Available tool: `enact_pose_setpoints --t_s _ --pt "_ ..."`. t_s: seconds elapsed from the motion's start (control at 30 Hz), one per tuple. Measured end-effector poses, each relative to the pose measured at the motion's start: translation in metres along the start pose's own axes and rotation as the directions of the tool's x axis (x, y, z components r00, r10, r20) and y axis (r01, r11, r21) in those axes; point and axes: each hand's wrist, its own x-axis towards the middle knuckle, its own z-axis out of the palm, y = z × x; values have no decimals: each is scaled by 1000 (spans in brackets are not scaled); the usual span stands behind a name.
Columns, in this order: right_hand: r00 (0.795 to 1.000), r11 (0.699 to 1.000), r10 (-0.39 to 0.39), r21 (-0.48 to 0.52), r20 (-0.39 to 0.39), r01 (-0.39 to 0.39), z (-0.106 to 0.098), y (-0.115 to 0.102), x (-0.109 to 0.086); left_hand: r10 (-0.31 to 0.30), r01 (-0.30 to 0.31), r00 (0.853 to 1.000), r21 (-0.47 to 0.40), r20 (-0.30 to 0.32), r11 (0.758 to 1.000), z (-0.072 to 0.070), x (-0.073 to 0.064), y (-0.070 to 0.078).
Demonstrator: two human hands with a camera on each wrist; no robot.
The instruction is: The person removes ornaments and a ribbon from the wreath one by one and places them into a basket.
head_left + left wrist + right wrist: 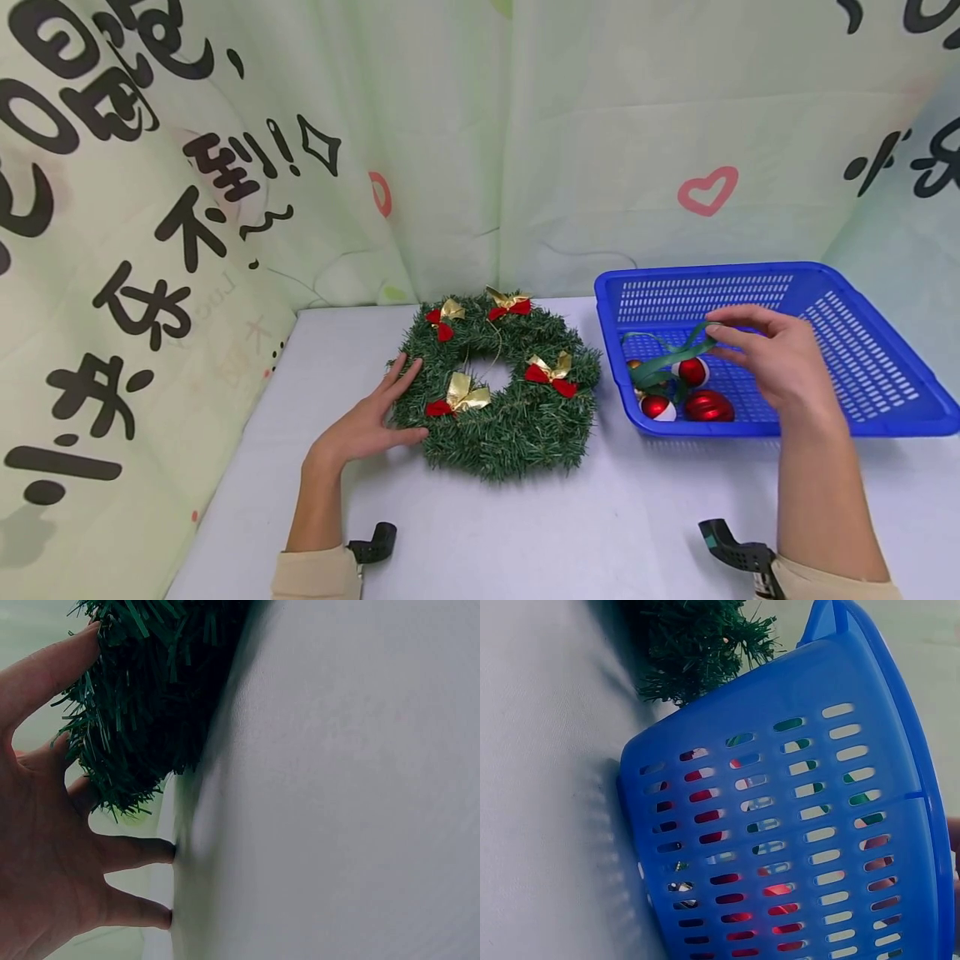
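A green wreath [510,433] with several red and gold bows lies on the table. My left hand [367,427] touches its left edge, fingers spread; in the left wrist view, the thumb and some fingers meet the green needles [150,697] while two fingertips reach the table. Over the blue basket [750,429], my right hand [776,354] pinches a green ribbon [678,357] between thumb and fingers. The ribbon trails down among red-and-white balls [692,372] and a shiny red ornament [709,407] in the basket's left part. In the right wrist view, the basket wall mostly hides that hand.
The basket stands right of the wreath, a narrow gap between them. Behind the white table [570,533] hangs a pale green curtain [562,167] with black writing and a red heart. Dark wrist mounts [375,543] sit on both forearms.
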Motion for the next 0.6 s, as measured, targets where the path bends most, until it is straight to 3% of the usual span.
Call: enact_pose_setpoints --t_s 0.1,0.3,0.6 --pt "999 994 -19 -109 38 23 3 1 0 -1 1 1000 -2 3 1000 0 0 0" --pt "992 979 -64 -184 107 83 9 3 1 2 -2 1000 4 -1 1000 -1 0 -1" --pt "976 935 -25 -340 216 99 14 5 2 0 0 1000 8 3 1000 1 1 -2"
